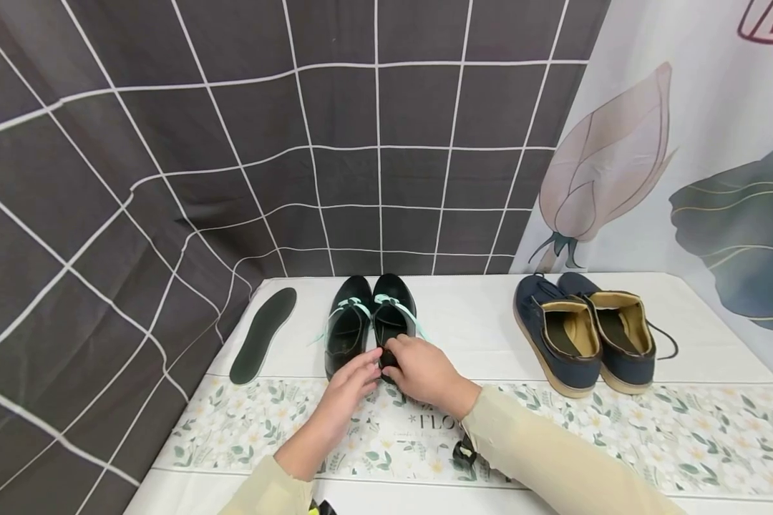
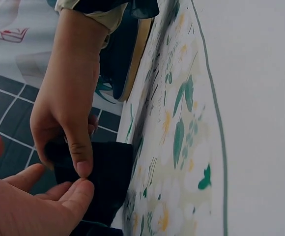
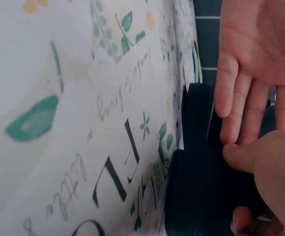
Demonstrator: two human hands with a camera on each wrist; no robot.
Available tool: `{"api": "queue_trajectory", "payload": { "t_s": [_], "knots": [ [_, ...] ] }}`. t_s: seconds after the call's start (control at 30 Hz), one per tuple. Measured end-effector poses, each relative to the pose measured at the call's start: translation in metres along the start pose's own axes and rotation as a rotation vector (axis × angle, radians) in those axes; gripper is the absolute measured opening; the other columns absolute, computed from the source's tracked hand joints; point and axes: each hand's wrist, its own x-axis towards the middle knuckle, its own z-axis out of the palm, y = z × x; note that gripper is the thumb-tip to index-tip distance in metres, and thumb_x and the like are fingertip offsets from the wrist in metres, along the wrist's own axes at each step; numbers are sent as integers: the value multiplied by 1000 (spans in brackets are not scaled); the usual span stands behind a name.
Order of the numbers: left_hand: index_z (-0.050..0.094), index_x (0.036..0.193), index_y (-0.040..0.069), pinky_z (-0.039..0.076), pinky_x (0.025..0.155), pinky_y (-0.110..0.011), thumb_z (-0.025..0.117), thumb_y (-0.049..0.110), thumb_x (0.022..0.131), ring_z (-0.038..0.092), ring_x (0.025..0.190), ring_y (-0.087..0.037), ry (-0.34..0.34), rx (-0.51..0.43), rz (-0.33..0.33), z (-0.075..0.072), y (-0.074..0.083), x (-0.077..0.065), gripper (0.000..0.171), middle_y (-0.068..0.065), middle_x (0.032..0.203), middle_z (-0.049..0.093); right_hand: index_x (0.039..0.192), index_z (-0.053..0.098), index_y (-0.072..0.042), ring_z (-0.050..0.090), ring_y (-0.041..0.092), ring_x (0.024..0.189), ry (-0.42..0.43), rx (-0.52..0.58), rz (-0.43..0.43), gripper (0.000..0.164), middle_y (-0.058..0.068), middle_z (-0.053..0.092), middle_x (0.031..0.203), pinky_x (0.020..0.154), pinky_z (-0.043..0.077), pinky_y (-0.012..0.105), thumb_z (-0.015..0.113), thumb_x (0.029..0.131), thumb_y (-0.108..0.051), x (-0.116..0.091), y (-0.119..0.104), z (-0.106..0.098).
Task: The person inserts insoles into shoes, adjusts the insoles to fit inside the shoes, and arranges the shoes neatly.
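While right hand (image 1: 426, 370) pinches right black shoe (image 1: 390, 319) by the heel, left hand (image 1: 344, 399), fingers extended, grips nothing alongside; shoe probably light, slick, firmest there.

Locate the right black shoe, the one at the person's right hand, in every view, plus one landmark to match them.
Head: right black shoe just below centre, with the right hand at its heel.
Left wrist: dark heel left of centre, low, under the right hand.
Right wrist: dark heel low, right of centre.
Shared landmark: floral-printed cloth.
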Motion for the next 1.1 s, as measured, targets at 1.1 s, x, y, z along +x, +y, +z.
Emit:
{"api": "queue_trajectory", "payload": {
  "t_s": [1.1],
  "knots": [
    [62,126,-7,53,94,-26,37,23,109,67,115,-20,388,-7,39,-71,-8,-29,42,-20,127,67,129,62,-6,67,18,92,-169,46,12,49,6,65,117,78,56,33,71,92,-37,51,-61,20]
  ]
}}
